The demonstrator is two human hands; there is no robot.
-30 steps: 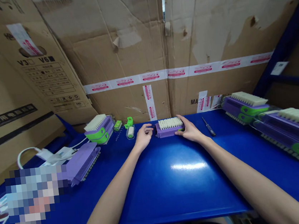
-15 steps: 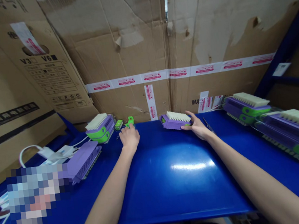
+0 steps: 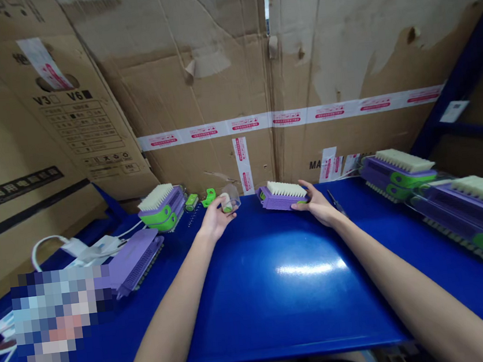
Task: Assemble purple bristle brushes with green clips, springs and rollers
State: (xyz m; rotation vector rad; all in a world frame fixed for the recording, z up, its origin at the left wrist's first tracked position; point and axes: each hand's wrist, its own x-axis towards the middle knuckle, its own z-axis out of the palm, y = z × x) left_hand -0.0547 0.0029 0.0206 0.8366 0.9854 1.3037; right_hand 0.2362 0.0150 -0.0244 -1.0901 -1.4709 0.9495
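Note:
My left hand (image 3: 215, 222) is closed on a small clear plastic piece (image 3: 233, 192) with a pale, greenish part at the fingertips, just above the blue tabletop. Beside that hand lie a green bracket-like part (image 3: 209, 197), a small green block (image 3: 191, 202) and several tiny dark bits that look like screws (image 3: 193, 214). My right hand (image 3: 320, 204) grips the right end of a purple brush (image 3: 281, 201), thumb in front and fingers behind. Its cream bristles (image 3: 286, 188) face up. Right of this hand lies a thin dark tool (image 3: 335, 202), partly hidden by the wrist.
Purple-and-green brush assemblies stand at left (image 3: 163, 207) and at right (image 3: 398, 175), with another one (image 3: 476, 218) nearer me. A purple brush (image 3: 135, 260) lies by a white power strip with cables (image 3: 86, 248). Cardboard (image 3: 196, 93) walls the back of the blue table (image 3: 282, 310).
My left hand has lifted slightly to the right, away from the small green parts, and now holds the clear piece. My right hand and its brush have hardly moved.

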